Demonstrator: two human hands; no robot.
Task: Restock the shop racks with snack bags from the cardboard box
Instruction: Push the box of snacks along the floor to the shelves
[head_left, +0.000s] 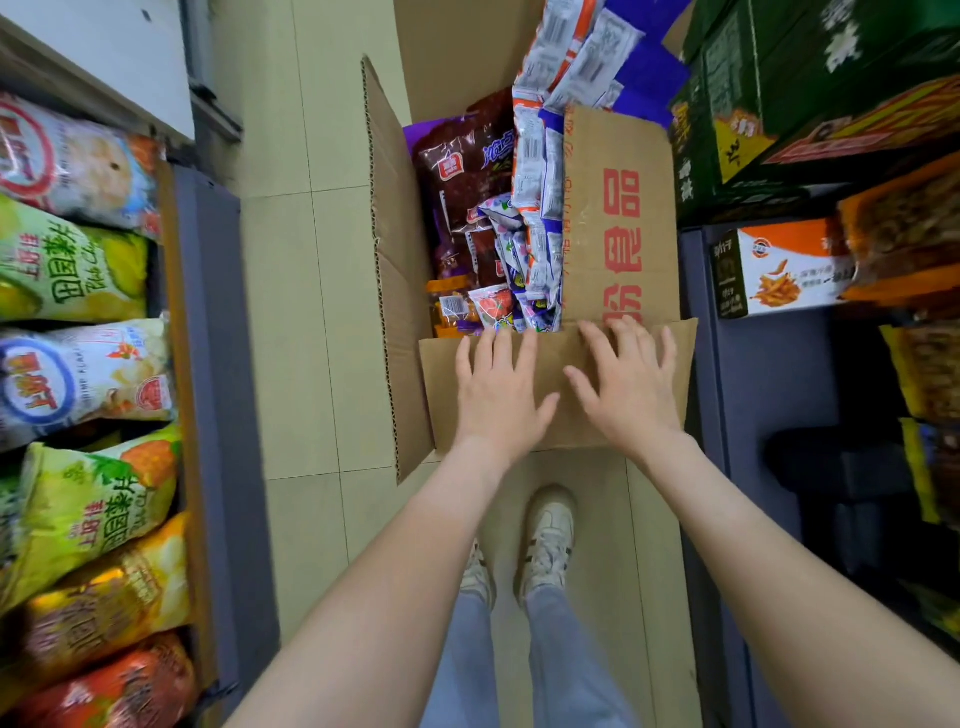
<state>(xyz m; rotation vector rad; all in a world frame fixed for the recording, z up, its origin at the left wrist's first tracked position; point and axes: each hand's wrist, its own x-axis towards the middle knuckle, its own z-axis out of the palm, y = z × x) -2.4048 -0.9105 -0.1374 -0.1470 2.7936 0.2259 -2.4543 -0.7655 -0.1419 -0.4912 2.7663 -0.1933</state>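
The person wears light blue jeans (566, 675), straight in the leg, the pale cloth falling over the ankles onto the shoes. On the feet are white sneakers. The right shoe (549, 540) has white laces, a rounded off-white toe and dark stripes along its side. The left shoe (475, 574) is the same kind, white with dark stripes, though only part of it shows past the trouser leg. The left hand (496, 395) and right hand (628, 387) are bare, and so are both forearms (395, 597) as far as the frame's lower edge.
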